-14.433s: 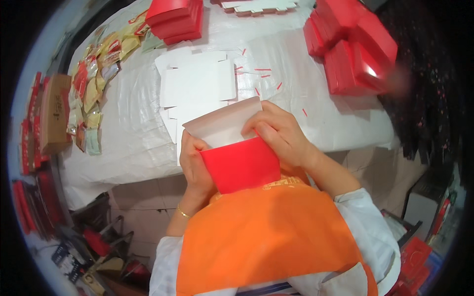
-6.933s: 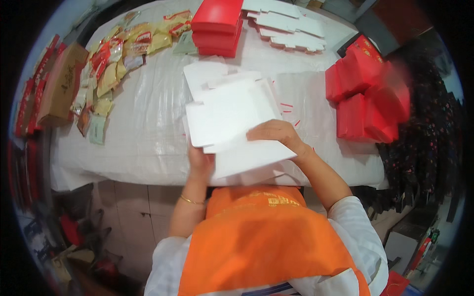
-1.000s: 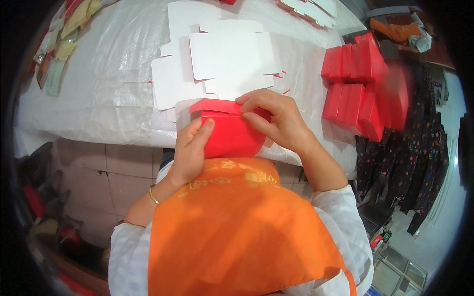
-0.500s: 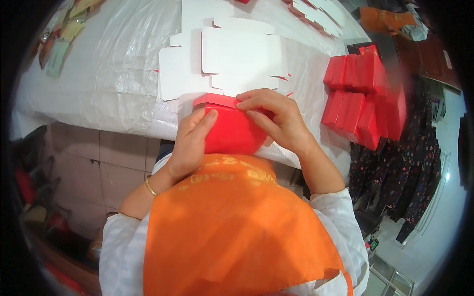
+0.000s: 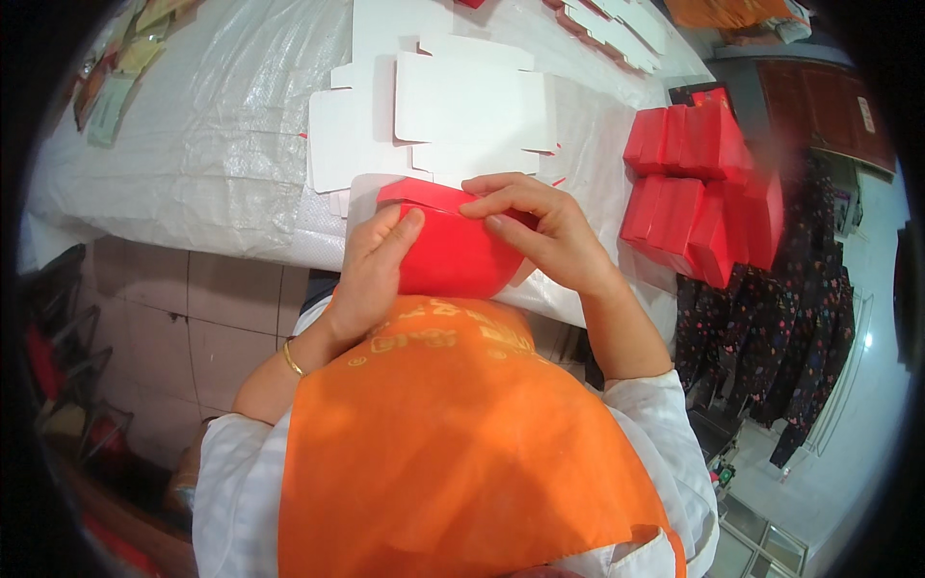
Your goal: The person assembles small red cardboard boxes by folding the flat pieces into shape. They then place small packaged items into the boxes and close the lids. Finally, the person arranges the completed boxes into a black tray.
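Note:
A red cardboard box (image 5: pixel 453 255) is held between my hands at the table's near edge, close against my orange apron. My left hand (image 5: pixel 378 258) grips its left side, with the thumb pressed on the front face near the top. Along the top edge, a red flap stands partly raised with a dark gap beneath it. My right hand (image 5: pixel 540 229) pinches that flap and the upper right corner between fingers and thumb. Just beyond the box lie flat white box blanks (image 5: pixel 472 101), stacked on one another with their tabs spread.
Several finished red boxes (image 5: pixel 689 183) stand stacked at the table's right edge. More white blanks (image 5: pixel 617 34) lie at the far right. Small packets (image 5: pixel 116 91) sit at the far left on the white plastic table cover (image 5: pixel 222 154). Dark floral cloth (image 5: pixel 771 337) hangs at the right.
The view has shifted slightly. Both hands keep nearly the same grip on the red box, and the right fingers have moved only a little along the flap.

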The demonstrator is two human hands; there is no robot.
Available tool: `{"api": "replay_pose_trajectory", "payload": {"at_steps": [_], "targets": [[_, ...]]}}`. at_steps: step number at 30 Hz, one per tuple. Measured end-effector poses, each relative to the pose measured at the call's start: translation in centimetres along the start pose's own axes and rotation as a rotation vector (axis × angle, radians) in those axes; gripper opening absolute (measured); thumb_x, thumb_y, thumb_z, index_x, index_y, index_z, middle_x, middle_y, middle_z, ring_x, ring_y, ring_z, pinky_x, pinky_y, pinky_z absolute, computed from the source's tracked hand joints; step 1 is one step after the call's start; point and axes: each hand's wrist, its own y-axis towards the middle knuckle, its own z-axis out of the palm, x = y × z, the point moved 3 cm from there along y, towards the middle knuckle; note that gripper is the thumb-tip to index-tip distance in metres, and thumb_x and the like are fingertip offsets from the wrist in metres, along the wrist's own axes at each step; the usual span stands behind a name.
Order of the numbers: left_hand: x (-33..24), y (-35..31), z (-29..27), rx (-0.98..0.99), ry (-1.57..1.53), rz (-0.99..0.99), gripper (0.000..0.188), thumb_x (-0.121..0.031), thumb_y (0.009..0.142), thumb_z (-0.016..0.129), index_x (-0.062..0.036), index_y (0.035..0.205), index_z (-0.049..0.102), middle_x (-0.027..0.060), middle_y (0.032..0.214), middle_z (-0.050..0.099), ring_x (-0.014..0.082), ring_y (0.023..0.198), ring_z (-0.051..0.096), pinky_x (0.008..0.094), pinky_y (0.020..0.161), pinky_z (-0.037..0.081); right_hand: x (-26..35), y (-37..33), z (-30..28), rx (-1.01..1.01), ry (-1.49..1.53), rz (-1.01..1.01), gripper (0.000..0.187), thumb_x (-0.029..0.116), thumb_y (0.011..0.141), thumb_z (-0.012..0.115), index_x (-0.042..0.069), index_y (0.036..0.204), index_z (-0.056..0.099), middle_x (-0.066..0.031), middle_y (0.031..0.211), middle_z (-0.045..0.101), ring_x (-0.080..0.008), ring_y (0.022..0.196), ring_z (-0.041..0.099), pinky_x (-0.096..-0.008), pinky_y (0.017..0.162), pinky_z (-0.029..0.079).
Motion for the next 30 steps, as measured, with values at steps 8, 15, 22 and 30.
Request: {"api": "replay_pose_trajectory", "payload": {"at_steps": [8, 15, 22, 30], "targets": [[-1.6, 1.8, 0.1, 0.027, 0.266, 0.125, 0.026, -0.021, 0.105, 0.047, -0.0004, 0.108, 0.063, 0.0023, 0.093, 0.066, 0.0103, 0.082, 0.058, 0.0266, 0.076, 0.048, 3.2, 0.0, -0.4, 0.146, -0.406, -0.065, 0.045, 0.003, 0.092, 0.060, 0.010, 0.136, 0.056, -0.0152, 0.122, 0.064, -0.0222, 0.105, 0.062, -0.0333, 0.091, 0.050], [-8.9, 0.6, -0.5, -0.481, 1.017, 0.899, 0.027, -0.006, 0.095, 0.053, -0.0006, 0.121, 0.059, 0.0110, 0.122, 0.059, 0.0237, 0.115, 0.054, 0.0349, 0.095, 0.043, 2.6, 0.9, -2.6, -0.090, -0.144, -0.045, 0.064, 0.007, 0.096, 0.057, 0.017, 0.155, 0.032, -0.0153, 0.125, 0.062, -0.0224, 0.109, 0.061, -0.0340, 0.097, 0.047], [-5.5, 1.1, 0.4, -0.286, 0.405, 0.652, 0.067, -0.016, 0.102, 0.051, -0.0039, 0.157, 0.014, 0.0175, 0.155, 0.029, 0.0259, 0.141, 0.033, 0.0392, 0.115, 0.031, 0.2, 0.1, 1.1, -0.260, 0.028, -0.135, 0.068, 0.007, 0.099, 0.047, 0.014, 0.159, 0.015, -0.0157, 0.149, 0.040, -0.0225, 0.125, 0.049, -0.0335, 0.108, 0.037], [-5.9, 1.0, 1.0, -0.171, 0.528, 0.661, 0.046, -0.009, 0.099, 0.047, 0.0008, 0.144, 0.041, 0.0171, 0.142, 0.044, 0.0243, 0.128, 0.046, 0.0359, 0.108, 0.037, 1.3, -0.4, 0.1, -0.384, 0.109, -0.153, 0.049, 0.016, 0.102, 0.046, 0.018, 0.150, 0.039, -0.0083, 0.111, 0.060, -0.0131, 0.098, 0.057, -0.0286, 0.090, 0.047]]}}
